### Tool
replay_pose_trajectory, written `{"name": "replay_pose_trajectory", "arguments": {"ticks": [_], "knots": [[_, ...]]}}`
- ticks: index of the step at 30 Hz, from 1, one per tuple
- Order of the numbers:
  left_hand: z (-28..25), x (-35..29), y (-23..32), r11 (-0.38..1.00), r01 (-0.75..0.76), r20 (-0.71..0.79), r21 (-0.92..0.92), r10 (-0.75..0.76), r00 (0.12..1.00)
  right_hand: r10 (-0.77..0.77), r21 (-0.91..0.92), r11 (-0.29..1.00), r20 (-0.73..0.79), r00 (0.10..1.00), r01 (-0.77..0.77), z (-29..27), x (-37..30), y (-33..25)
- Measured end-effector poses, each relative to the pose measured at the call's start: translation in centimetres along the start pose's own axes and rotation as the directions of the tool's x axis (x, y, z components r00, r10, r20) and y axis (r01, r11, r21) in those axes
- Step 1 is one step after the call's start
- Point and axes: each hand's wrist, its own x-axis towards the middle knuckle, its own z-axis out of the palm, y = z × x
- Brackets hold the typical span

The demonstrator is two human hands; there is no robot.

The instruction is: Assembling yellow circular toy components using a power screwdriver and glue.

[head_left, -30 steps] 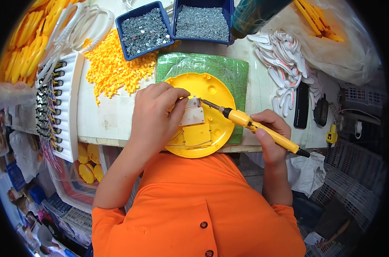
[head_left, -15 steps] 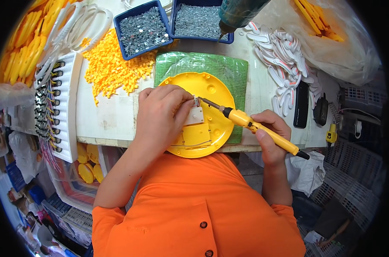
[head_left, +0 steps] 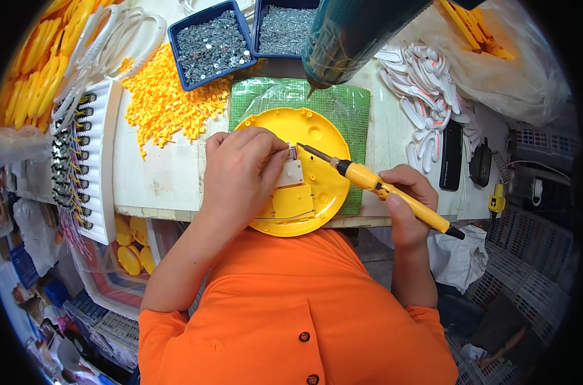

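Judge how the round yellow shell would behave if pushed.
The round yellow shell is probably stiff, given its moulded rim. Lying broad and flat, it seems likelier to slide than tip. The glossy green pad beneath may offer little grip.

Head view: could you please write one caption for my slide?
Right hand holding a yellow pen-shaped tool over a round yellow shell, left hand at its white insert.

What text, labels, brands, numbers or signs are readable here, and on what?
None can be read.
Black flat bar: pale lettering, too small.
Orange shirt: faint mark on the chest, too blurred.
White curved pieces: reddish marks, too small to tell if lettering.
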Motion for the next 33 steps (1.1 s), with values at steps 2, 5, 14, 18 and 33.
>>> {"name": "replay_pose_trajectory", "arguments": {"ticks": [2, 5, 14, 18, 33], "knots": [[0.1, 0.1, 0.1, 1.0, -0.002, 0.006, 0.006, 0.002, 1.0, -0.025, 0.014, 1.0, -0.047, 0.999, 0.026, -0.5, -0.1, -0.3], [0.1, 0.2, 0.2, 1.0, -0.004, 0.02, 0.011, 0.003, 1.0, -0.077, 0.034, 0.996, -0.138, 0.988, 0.082, -1.3, -0.4, -1.1], [0.5, -0.2, -0.7, 0.999, 0.034, 0.019, 0.025, -0.034, 0.999, -0.299, -0.067, 0.929, -0.719, 0.628, 0.365, -14.5, -5.3, -1.1], [0.3, -0.1, -0.7, 1.0, 0.029, 0.077, -0.007, -0.028, 0.997, -0.324, -0.23, 0.885, -0.928, 0.181, 0.404, -22.7, -9.9, -1.3], [0.6, 0.1, -0.8, 0.998, 0.06, 0.096, -0.003, -0.059, 0.994, 0.152, 0.187, 0.967, -0.969, 0.194, 0.173, -24.7, -6.2, 1.6]]}}
